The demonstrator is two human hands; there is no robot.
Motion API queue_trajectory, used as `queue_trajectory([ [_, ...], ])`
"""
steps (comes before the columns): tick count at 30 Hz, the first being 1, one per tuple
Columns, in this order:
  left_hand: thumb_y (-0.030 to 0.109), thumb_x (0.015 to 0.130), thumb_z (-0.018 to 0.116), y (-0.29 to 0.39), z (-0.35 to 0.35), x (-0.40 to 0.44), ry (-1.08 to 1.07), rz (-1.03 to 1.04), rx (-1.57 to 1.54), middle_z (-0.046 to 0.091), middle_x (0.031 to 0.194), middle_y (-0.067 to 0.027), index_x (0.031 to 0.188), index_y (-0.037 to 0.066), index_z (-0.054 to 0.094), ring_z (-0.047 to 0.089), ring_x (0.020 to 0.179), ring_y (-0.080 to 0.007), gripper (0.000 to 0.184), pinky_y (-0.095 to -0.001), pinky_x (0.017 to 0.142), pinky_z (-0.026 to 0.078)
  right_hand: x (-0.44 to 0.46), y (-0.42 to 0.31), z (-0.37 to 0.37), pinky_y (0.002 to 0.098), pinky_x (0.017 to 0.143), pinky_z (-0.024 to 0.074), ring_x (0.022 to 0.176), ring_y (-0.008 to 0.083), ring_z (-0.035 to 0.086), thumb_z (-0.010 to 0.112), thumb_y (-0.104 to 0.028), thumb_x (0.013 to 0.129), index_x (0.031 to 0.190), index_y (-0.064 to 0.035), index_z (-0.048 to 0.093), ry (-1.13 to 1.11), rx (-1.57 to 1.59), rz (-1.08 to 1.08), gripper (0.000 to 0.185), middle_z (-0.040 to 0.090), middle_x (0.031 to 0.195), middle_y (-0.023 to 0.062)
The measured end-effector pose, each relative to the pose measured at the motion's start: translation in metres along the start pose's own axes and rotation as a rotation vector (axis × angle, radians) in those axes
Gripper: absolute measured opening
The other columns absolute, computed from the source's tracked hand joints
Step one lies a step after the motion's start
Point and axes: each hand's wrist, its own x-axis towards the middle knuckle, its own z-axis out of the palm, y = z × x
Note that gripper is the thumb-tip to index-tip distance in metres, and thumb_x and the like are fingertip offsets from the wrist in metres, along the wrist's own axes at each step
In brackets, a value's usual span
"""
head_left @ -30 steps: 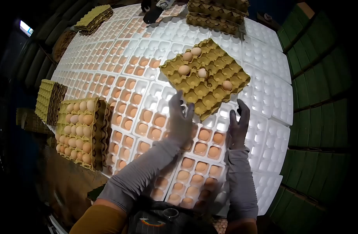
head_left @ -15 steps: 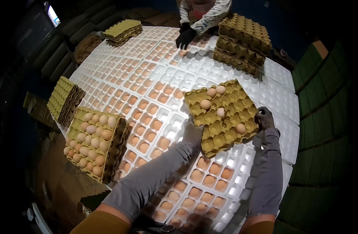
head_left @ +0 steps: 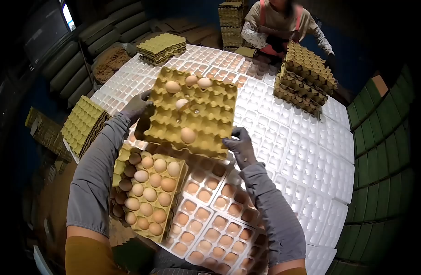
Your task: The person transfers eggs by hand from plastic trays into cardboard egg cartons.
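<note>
Your left hand (head_left: 138,104) and right hand (head_left: 240,145), each grip pinching a side of the yellow tray (head_left: 216,106), five eggs (head_left: 188,135) aboard, above white trays (head_left: 273,135)!

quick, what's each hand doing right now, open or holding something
Left hand: closed on the left side of the yellow egg tray.
Right hand: closed on the lower right corner of the yellow egg tray.

The egg carton (head_left: 210,120) between the left hand (head_left: 137,104) and the right hand (head_left: 241,147) is matt, rough moulded paper pulp; its eggs (head_left: 172,87) have smooth shells. Sleeves (head_left: 95,178) behind both hands are wrinkled matt cloth. Trays (head_left: 306,158) beyond the right hand look like smooth, glossy plastic.
</note>
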Motion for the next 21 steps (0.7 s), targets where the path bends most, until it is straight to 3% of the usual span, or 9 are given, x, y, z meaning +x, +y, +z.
queue_trajectory([
  [5,0.009,0.087,0.061,-0.13,-0.098,0.056,0.03,-0.18,-0.03,0.062,0.138,-0.0163,0.147,0.004,0.049,0.059,0.125,-0.0269,0.061,-0.0351,0.105,0.045,0.07,0.057,0.119,0.0306,0.065,0.0501,0.08,0.0179,0.063,0.076,0.003,0.081,0.107,0.0007,0.052,0.082,-0.329,-0.05,0.036,0.063,0.088,0.0099],
  [8,0.001,0.091,0.052,-0.171,-0.109,0.066,0.056,-0.128,0.373,0.053,0.148,-0.0161,0.149,0.0,0.045,0.05,0.136,-0.0256,0.059,-0.0353,0.109,0.042,0.095,0.09,0.144,0.032,0.071,0.0515,0.084,0.0186,0.063,0.078,-0.008,0.077,0.106,0.002,0.056,0.066,-0.287,0.014,0.038,0.065,0.091,0.0107],
  [9,0.006,0.093,0.057,-0.186,-0.112,0.073,0.024,-0.147,0.406,0.052,0.149,-0.0164,0.151,0.003,0.044,0.052,0.134,-0.026,0.06,-0.0357,0.108,0.043,0.097,0.099,0.149,0.0318,0.072,0.0512,0.084,0.017,0.061,0.076,-0.017,0.076,0.107,0.0026,0.058,0.073,-0.342,0.047,0.041,0.065,0.091,0.0102],
  [11,0.02,0.089,0.07,-0.241,-0.112,0.087,0.053,-0.171,0.293,0.058,0.142,-0.0218,0.15,0.004,0.046,0.058,0.128,-0.0318,0.067,-0.0368,0.106,0.046,0.106,0.132,0.144,0.0308,0.07,0.0501,0.081,0.0171,0.06,0.079,-0.007,0.079,0.107,0.0003,0.058,0.079,-0.277,0.055,0.036,0.063,0.094,0.0069],
  [12,0.02,0.091,0.07,-0.237,-0.108,0.069,0.081,-0.139,0.192,0.059,0.14,-0.0217,0.15,0.002,0.046,0.059,0.128,-0.03,0.066,-0.0367,0.106,0.046,0.084,0.095,0.153,0.0286,0.067,0.049,0.078,0.015,0.059,0.079,-0.004,0.083,0.113,0.0005,0.058,0.07,0.076,0.311,0.038,0.062,0.098,0.0065],
  [14,0.02,0.094,0.068,-0.182,-0.104,0.031,0.119,-0.031,0.061,0.063,0.135,-0.02,0.147,-0.001,0.047,0.06,0.125,-0.0261,0.061,-0.0363,0.105,0.047,0.079,0.118,0.126,0.0285,0.066,0.051,0.081,0.0137,0.061,0.076,-0.003,0.087,0.127,0.0004,0.055,0.08,-0.291,0.027,0.045,0.062,0.105,0.0069],
  [16,0.02,0.097,0.065,-0.134,-0.116,-0.021,0.034,0.084,-0.033,0.066,0.129,-0.0169,0.144,-0.001,0.052,0.063,0.12,-0.023,0.052,-0.0352,0.103,0.049,0.04,0.077,0.111,0.0275,0.085,0.0521,0.095,0.0133,0.064,0.075,-0.008,0.088,0.12,-0.0006,0.063,0.02,-0.334,-0.087,0.036,0.067,0.105,0.0067],
  [17,0.02,0.098,0.064,-0.12,-0.121,-0.05,-0.056,0.138,-0.097,0.067,0.126,-0.0155,0.142,0.001,0.055,0.064,0.117,-0.022,0.048,-0.0344,0.102,0.05,0.005,0.027,0.126,0.0271,0.087,0.0513,0.096,0.0127,0.063,0.074,-0.007,0.089,0.118,0.0001,0.065,-0.016,-0.183,0.043,0.031,0.067,0.104,0.0052],
  [21,0.022,0.096,0.068,-0.085,-0.104,-0.137,-0.383,0.238,0.312,0.063,0.132,-0.0142,0.141,0.009,0.057,0.059,0.126,-0.0292,0.048,-0.0411,0.108,0.047,-0.067,-0.025,0.144,0.0378,0.099,0.05,0.113,0.0258,0.062,0.08,-0.016,0.083,0.122,-0.0083,0.068,-0.386,-0.815,-0.17,0.041,0.069,0.112,0.0089],
])
